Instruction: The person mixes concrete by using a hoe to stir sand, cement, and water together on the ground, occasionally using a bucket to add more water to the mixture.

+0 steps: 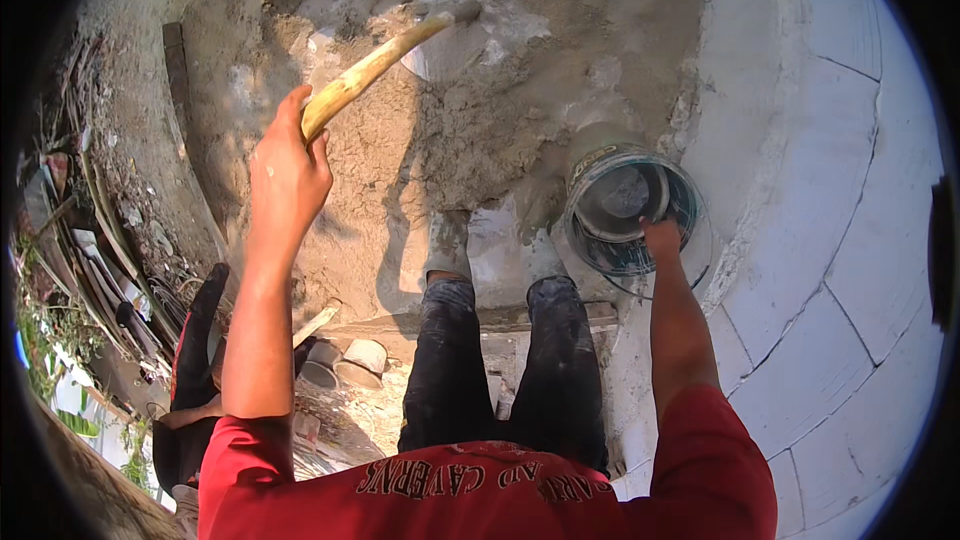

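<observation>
In the head view, the left hand (290, 170) was closed around the near end of a pale, slightly curved wooden handle (375, 70), the fingers and thumb wrapped about it with no visible gap. The handle slanted up and away to the right, above the grey-brown mix (620, 30) spread over the ground, and ended in a dark grey tip; what was fixed there could not be made out clearly.

The right hand (662, 235) was lowered to the dark bucket (690, 205) on the right and curled closed at the near rim of the inner pail (612, 237), which sat inside it. The fingertips were hidden, so how tightly they pressed could not be told. The bucket stood between the mix and the pale block surface (800, 200), just ahead of the person's right leg (560, 370). Two small containers (362, 355) lay near each other, to the left of the legs.
</observation>
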### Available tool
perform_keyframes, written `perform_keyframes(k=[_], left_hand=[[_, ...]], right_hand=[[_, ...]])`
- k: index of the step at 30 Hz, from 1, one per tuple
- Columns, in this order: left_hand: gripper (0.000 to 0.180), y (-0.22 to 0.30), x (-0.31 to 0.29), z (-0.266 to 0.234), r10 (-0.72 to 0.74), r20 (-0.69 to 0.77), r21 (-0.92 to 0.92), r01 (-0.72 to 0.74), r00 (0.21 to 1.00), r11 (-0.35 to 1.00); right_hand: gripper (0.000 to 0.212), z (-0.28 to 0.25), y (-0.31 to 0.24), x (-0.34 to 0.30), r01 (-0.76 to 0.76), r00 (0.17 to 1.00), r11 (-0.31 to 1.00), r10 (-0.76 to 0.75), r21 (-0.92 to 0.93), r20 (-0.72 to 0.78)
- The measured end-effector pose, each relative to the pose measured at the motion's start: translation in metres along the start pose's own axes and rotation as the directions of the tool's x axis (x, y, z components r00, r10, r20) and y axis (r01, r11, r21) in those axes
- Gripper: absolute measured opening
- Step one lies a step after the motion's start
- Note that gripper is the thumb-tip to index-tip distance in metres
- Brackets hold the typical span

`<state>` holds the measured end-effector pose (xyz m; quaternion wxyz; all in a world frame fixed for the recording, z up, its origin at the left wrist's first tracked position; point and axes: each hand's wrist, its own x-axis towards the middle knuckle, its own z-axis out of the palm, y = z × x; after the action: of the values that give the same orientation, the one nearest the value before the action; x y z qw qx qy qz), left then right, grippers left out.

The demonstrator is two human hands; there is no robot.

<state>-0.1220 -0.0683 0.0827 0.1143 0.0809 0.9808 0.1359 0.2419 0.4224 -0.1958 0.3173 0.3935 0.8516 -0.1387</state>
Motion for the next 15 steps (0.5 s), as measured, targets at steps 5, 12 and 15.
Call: perform_keyframes(k=[5,12,15], left_hand=[[0.037,0.092,0.115,0.003,0.015,0.116,0.267,-0.046,0.993,0.963],[0.035,0.133,0.150,-0.008,-0.019,0.244,0.391,-0.080,0.970,0.917],[0.034,0.142,0.130,-0.015,-0.155,0.350,0.443,-0.018,0.924,0.896]], right_hand=[[0.059,0.045,0.049,0.046,-0.262,0.961,0.944,0.237,0.202,0.140],[0.053,-0.024,-0.053,-0.032,-0.183,0.980,0.879,0.125,0.440,0.157],[0.051,-0.028,-0.101,-0.017,-0.171,0.985,0.925,0.161,0.341,0.057]])
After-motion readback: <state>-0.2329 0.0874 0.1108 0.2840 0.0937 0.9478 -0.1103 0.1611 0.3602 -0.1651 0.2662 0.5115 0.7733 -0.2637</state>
